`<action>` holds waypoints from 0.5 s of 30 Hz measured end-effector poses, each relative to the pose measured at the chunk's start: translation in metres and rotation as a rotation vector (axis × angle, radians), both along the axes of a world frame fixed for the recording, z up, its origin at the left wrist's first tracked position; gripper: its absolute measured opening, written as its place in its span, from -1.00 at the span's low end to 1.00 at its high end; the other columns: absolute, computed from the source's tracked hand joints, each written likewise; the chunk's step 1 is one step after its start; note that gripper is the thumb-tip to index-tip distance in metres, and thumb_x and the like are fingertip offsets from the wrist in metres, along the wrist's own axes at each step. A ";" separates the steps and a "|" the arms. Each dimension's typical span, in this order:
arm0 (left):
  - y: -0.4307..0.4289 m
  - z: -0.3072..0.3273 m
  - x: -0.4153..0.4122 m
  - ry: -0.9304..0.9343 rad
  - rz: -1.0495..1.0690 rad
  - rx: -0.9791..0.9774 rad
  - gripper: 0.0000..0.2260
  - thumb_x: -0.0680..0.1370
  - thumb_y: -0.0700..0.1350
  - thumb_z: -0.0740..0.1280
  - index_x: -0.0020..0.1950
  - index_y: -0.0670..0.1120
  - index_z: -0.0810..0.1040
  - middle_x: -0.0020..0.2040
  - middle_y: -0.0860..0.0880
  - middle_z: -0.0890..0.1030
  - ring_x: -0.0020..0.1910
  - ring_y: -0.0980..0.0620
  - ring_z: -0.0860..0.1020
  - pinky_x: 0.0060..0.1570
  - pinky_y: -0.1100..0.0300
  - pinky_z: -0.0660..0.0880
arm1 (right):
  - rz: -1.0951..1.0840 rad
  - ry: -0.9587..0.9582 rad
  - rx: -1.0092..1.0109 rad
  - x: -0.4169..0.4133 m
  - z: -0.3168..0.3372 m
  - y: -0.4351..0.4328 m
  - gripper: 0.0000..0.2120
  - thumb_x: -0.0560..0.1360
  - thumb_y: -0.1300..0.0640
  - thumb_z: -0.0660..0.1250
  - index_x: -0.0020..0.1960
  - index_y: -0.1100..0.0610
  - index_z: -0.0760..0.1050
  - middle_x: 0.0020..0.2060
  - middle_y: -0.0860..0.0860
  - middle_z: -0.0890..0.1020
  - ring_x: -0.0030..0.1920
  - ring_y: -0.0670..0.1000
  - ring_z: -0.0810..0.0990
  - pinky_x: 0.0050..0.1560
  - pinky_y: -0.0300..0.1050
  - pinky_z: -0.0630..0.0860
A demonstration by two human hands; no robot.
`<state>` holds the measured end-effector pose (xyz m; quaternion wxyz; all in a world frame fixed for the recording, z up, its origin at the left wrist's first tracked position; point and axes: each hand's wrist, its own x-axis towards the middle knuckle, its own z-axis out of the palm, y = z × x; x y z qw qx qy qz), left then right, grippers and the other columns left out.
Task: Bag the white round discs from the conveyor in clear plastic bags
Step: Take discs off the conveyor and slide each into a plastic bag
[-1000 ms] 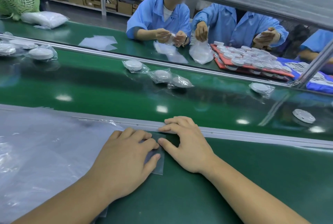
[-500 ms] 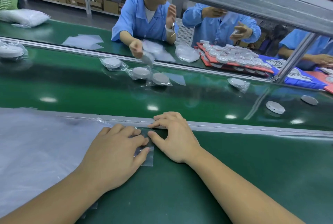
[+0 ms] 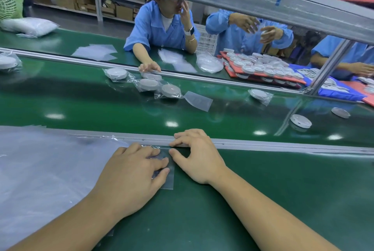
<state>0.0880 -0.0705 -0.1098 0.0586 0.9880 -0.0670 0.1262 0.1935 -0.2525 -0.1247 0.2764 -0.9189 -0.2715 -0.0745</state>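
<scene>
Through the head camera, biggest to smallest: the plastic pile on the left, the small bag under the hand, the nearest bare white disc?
1. plastic pile
2-3. small bag and bare disc: unsure, the left hand hides most of the bag, the disc lies farther off.

Two bare arms enter from the bottom edge of the frame: the left forearm (image 3: 70, 222) from the lower left, the right forearm (image 3: 263, 214) from the lower right. The left hand (image 3: 131, 172) and right hand (image 3: 199, 157) show short, plain fingernails.
</scene>
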 end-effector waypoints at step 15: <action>0.001 0.000 0.000 0.043 0.001 -0.079 -0.50 0.53 0.28 -0.04 0.15 0.27 0.66 0.19 0.22 0.61 0.15 0.04 0.55 0.10 0.05 0.48 | 0.001 -0.004 0.018 0.000 -0.001 0.001 -0.75 0.52 -0.19 0.33 0.11 -0.15 0.66 0.23 -0.28 0.60 0.35 -0.18 0.36 0.43 -0.02 0.35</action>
